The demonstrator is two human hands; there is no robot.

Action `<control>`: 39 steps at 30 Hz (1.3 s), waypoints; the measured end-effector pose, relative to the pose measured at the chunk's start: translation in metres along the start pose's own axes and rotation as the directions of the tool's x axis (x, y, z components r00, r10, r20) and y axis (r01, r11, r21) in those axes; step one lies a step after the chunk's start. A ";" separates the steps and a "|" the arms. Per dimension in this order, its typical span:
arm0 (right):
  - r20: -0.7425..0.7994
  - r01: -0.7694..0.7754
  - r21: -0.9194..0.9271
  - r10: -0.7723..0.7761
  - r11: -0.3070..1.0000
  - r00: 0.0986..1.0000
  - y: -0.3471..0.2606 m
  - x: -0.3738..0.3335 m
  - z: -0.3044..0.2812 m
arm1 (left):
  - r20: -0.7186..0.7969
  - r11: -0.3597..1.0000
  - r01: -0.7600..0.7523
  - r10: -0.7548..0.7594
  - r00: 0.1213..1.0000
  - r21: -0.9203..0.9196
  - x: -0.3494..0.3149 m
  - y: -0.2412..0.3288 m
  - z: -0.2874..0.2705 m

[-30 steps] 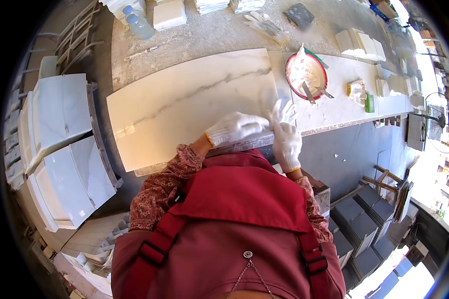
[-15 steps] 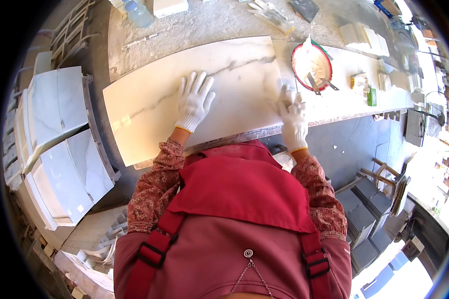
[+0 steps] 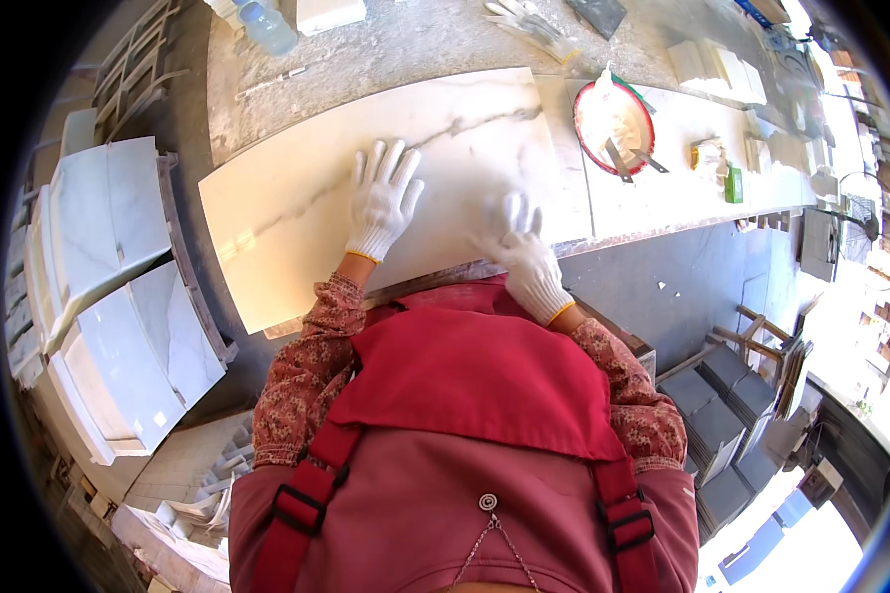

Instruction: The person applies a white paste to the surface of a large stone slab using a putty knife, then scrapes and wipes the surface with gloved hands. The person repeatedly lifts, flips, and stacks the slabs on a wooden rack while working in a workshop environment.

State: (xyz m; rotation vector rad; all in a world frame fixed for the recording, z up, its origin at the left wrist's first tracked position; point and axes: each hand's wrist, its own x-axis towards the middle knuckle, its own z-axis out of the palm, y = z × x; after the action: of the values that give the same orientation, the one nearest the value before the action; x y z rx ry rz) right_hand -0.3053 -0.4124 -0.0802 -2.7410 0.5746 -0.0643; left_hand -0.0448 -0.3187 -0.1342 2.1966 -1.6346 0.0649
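Observation:
A large white marble slab (image 3: 287,188) with grey veins lies flat on the workbench in front of me. My left hand (image 3: 384,198), in a white knitted glove, rests flat on the slab with fingers spread. My right hand (image 3: 526,252), also gloved, lies palm down on the slab near its front edge, fingers apart. Neither hand holds anything. My red apron and patterned sleeves fill the lower part of the view.
A red-rimmed bowl (image 3: 615,124) of white paste with tools in it sits on a second slab at the right. Stacked marble tiles (image 3: 119,296) stand at the left. A plastic bottle (image 3: 267,25) and spare gloves (image 3: 529,25) lie at the bench's far side. Grey tile stacks (image 3: 732,405) sit on the floor at the right.
Both hands began close together near the slab's right front corner. The left hand swept left and now lies flat mid-slab; the right hand has slid leftward along the front edge.

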 end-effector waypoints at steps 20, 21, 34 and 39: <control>-0.033 0.174 -0.014 -0.174 0.985 0.984 -0.002 0.069 0.045 | -0.036 1.000 -0.002 0.001 0.999 -0.016 -0.001 -0.002 0.005; -0.022 0.159 -0.004 -0.159 0.987 0.987 -0.002 0.065 0.050 | -0.024 1.000 0.008 -0.008 1.000 -0.002 -0.003 -0.002 0.005; -0.139 -0.177 -0.068 0.166 0.982 0.976 0.083 0.046 0.015 | 0.174 0.995 -0.085 0.074 0.982 0.057 -0.003 0.140 0.063; -0.138 -0.109 -0.056 0.100 0.992 0.985 0.088 0.044 0.018 | 0.095 0.960 0.203 -0.187 0.978 -0.192 -0.016 0.109 0.028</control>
State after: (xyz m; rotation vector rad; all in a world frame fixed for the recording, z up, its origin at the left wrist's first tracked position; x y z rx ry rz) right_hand -0.2962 -0.4998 -0.1278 -2.7775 0.7694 -0.2114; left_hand -0.1567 -0.3394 -0.1334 2.2128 -1.3861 -0.2314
